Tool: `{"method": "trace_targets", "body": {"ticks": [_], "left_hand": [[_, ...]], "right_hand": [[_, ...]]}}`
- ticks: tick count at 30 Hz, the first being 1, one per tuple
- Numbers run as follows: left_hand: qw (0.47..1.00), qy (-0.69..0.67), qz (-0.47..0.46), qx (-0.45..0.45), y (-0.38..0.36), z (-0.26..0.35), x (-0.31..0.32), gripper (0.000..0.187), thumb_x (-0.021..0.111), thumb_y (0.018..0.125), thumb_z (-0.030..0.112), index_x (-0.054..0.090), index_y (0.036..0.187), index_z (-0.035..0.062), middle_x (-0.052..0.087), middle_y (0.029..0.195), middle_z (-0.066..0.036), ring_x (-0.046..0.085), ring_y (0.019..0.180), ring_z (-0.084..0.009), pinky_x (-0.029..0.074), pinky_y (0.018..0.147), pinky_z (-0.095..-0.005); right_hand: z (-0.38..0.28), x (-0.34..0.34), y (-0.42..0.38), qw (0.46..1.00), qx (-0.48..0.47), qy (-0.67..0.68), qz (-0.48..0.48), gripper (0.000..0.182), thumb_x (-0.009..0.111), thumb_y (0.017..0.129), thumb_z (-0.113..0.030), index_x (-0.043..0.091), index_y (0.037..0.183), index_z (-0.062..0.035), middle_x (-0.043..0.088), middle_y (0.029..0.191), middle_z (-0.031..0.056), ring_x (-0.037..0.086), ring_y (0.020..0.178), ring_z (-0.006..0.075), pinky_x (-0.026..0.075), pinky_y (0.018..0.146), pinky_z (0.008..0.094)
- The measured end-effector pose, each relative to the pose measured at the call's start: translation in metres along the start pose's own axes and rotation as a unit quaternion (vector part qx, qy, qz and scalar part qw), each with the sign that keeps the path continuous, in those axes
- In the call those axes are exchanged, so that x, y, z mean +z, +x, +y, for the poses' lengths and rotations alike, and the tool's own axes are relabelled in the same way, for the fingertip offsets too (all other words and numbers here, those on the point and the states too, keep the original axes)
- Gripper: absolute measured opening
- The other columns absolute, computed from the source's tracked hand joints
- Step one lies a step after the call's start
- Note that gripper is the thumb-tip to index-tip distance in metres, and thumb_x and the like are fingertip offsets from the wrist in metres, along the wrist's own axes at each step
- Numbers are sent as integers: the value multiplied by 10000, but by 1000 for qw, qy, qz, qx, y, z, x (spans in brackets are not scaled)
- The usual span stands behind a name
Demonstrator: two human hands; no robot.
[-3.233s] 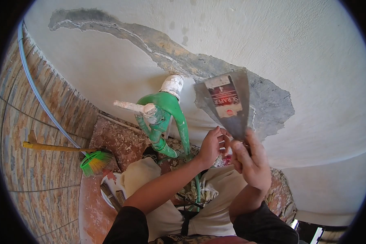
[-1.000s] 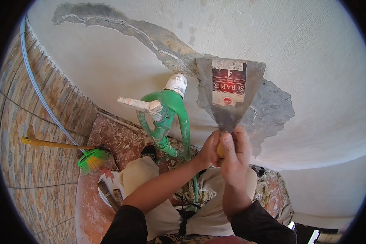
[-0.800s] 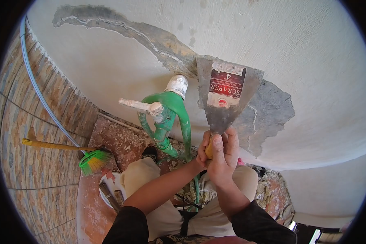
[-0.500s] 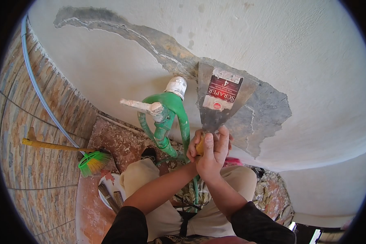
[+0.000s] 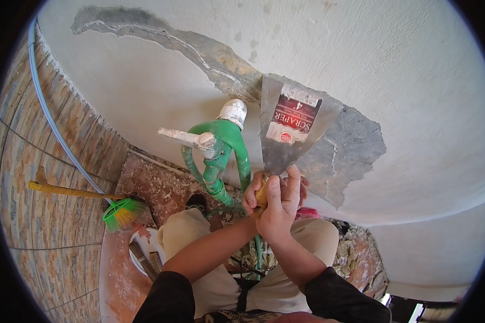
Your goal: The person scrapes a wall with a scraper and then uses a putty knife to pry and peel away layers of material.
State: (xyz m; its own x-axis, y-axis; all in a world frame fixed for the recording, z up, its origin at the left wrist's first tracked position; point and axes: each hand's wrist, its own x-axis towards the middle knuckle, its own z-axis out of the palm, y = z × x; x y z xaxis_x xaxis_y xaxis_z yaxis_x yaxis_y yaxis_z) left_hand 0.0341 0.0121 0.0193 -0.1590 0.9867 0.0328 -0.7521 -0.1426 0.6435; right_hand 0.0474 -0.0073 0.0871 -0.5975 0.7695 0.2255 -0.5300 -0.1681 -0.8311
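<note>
A wide metal scraper (image 5: 275,153) with a red and white label lies against the wall, its blade over the bare grey patch (image 5: 355,140). My left hand (image 5: 251,195) is wrapped round the scraper's yellowish handle from the left. My right hand (image 5: 281,207) presses on the handle from the right, with its fingers near the base of the blade. The two hands touch each other, and part of the left one is hidden.
A green pipe (image 5: 226,137) with a whitened cap and lever stands left of the scraper. A green broom (image 5: 123,214), a white bucket (image 5: 155,242) with tools and a blue-grey hose (image 5: 54,126) are at the left. Rubble (image 5: 358,250) lies at the lower right.
The scraper and both hands have shifted slightly up and to the left along the wall. The grip on the handle looks the same.
</note>
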Motion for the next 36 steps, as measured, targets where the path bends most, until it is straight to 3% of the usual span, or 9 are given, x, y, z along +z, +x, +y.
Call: {"method": "trace_targets", "body": {"ticks": [4,6,13,21,28,30,36], "left_hand": [[1000,-16,-23,-7,0,11,1,918,212,803,833,496,1093,10,517,822,-69,490,755,-162,396,664,-294],[999,-29,-23,-19,-3,6,-1,869,235,823,793,499,1094,10,521,826,-72,496,760,-165,401,669,-297],[996,-49,-48,-51,5,-3,-13,698,316,896,651,510,1096,11,534,840,-83,516,774,-175,418,685,-306],[991,-69,-75,-92,13,-5,-25,506,408,979,489,523,1100,11,548,856,-95,540,791,-188,438,703,-316],[994,-49,-52,-80,8,0,-17,520,391,985,488,523,1083,-6,552,868,-97,543,786,-182,439,675,-311],[998,-44,-25,-37,5,2,-10,524,381,988,489,526,1073,-7,548,860,-93,540,781,-176,434,660,-305],[994,-59,-56,-66,7,7,-14,542,371,987,504,515,1086,-10,543,857,-89,530,789,-172,425,678,-288]], "right_hand": [[3,6,1,998,21,57,9,308,402,1018,-191,322,1314,-226,463,878,120,473,559,181,401,465,284],[-1,13,-5,982,36,183,9,313,413,1011,-118,348,1315,-151,486,888,125,494,607,169,419,482,263],[-4,7,-3,974,82,210,-16,298,405,1012,-110,366,1304,-157,476,889,129,489,624,180,418,523,289],[-3,-2,2,982,81,169,-4,265,417,1010,-124,406,1263,-47,482,872,103,492,616,167,417,535,288],[3,-12,8,983,48,172,-51,294,441,1003,-143,406,1271,-27,488,869,107,497,612,161,416,529,286],[-3,-7,5,982,73,171,-30,290,444,1001,-136,415,1268,-28,492,871,110,502,609,166,415,526,289],[-11,6,1,984,66,168,-10,286,449,996,-127,424,1263,-28,496,845,119,497,592,175,413,514,291]]}}
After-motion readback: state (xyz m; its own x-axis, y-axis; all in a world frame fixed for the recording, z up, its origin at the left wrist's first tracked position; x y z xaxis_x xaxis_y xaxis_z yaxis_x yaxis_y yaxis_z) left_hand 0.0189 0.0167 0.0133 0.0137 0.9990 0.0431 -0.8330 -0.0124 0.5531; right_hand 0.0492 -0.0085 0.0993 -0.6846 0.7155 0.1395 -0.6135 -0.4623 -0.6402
